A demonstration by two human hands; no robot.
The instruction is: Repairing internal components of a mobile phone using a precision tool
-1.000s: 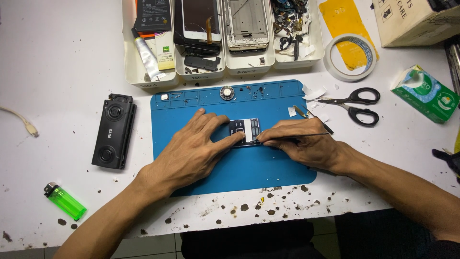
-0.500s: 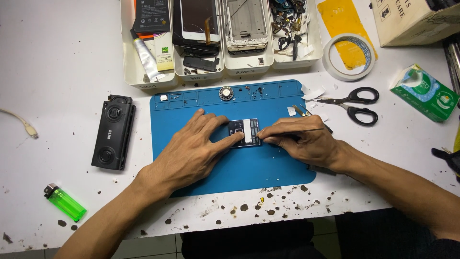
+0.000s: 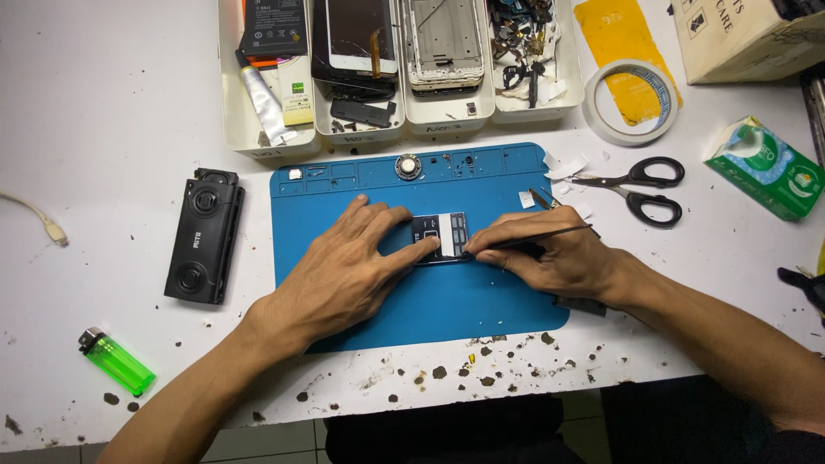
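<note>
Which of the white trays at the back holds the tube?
The leftmost tray: a silver tube lies in it beside a dark flat battery, while the other trays hold phone parts.

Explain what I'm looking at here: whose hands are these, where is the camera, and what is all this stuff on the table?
The camera sits on a person's head and looks down at their own two bare hands over a white table. The left hand lies flat on a blue work mat, its fingers pressing on a small dark electronic part. The right hand holds a thin dark tool with its tip at that part's edge. Around the mat: a black speaker, a green lighter, black-handled scissors, a roll of tape, a green carton, a cardboard box, and white trays of phone parts along the top.
</note>
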